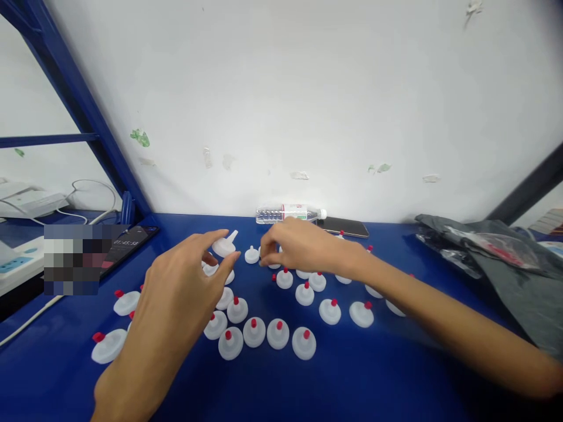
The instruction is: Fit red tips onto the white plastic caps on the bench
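Observation:
Between the thumb and fingers of my left hand (185,287) is a white plastic spout lid (224,246), tilted, its bare narrow nozzle pointing up and to the right. My right hand (292,243) reaches in over the table with its fingers curled together; what they hold, if anything, is hidden. Just left of those fingertips stands another white spout lid (252,255) without a red tip. A small loose red cap (274,277) lies below my right hand. Around both hands are several white lids with red caps on their nozzles, such as one lid (304,343) near the front.
A clear water bottle (290,214) lies by the wall, with a dark phone (343,227) beside it. Grey plastic bags (497,258) cover the right side. At left are a phone showing a timer (127,246), a power strip (20,264) and cables.

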`<state>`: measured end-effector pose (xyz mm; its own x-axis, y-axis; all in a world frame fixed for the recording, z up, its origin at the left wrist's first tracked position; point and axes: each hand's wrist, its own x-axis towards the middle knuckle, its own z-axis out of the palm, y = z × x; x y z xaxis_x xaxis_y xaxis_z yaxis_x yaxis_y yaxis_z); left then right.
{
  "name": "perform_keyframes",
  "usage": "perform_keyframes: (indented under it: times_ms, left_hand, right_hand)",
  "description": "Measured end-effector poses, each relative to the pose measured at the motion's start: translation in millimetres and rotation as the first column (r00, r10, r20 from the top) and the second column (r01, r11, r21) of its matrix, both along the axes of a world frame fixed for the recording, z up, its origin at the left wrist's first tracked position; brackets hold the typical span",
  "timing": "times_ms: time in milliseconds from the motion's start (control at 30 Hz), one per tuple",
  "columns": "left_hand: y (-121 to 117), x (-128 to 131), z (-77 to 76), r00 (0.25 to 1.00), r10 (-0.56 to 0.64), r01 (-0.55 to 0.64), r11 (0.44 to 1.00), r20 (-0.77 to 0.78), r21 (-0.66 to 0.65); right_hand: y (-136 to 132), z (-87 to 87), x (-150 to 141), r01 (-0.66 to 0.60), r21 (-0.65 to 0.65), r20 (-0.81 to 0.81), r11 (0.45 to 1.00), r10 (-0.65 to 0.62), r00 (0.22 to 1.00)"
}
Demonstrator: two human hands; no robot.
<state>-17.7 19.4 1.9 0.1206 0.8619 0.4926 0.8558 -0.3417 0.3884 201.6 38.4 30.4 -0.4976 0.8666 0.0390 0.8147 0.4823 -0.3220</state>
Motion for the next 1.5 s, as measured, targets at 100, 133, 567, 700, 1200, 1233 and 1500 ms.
perform_keyframes:
  times_ms: [100,133,567,700,1200,1233,1500]
  left_hand:
    - [0,1,-0.5,1.000,-0.007,0.007,1.000,0.002,0.001]
    - [0,1,-0.7,1.000,-0.010,0.010,1.000,0.000,0.006]
    - [0,2,-1.1,0.999,-0.047,0.047,0.999,-0.016,0.011]
    - [1,1,-4.4,1.000,-0.024,0.024,0.999,-0.019,0.035]
    - [-2,5,1.5,0.999,-0.040,0.038,0.998,-0.031,-0.055]
    - [-2,5,1.5,0.998,-0.050,0.049,0.998,-0.030,-0.045]
    - [-5,4,0.6,0.997,-0.082,0.082,0.996,0.000,0.045]
  right_hand:
    - [-1,-11.7,-3,0.005,-0.022,0.103,1.000,-0.002,0.995]
    - [-1,-14.8,-4,0.010,-0.020,0.132,1.000,-0.007,0.991]
    - [-1,-26.0,-8,-0.066,0.007,0.130,0.998,0.064,0.989]
    - [2,-14.7,-3,-0.031,0.015,-0.009,0.999,0.031,0.999]
    - [9,8.7,9,-0.194,-0.134,-0.696,0.972,0.047,0.716]
    - [9,8.0,8,-0.206,-0.137,-0.699,0.969,0.052,0.713]
    - [-2,12.7,0,-0.124,-0.063,-0.681,0.990,0.048,0.730]
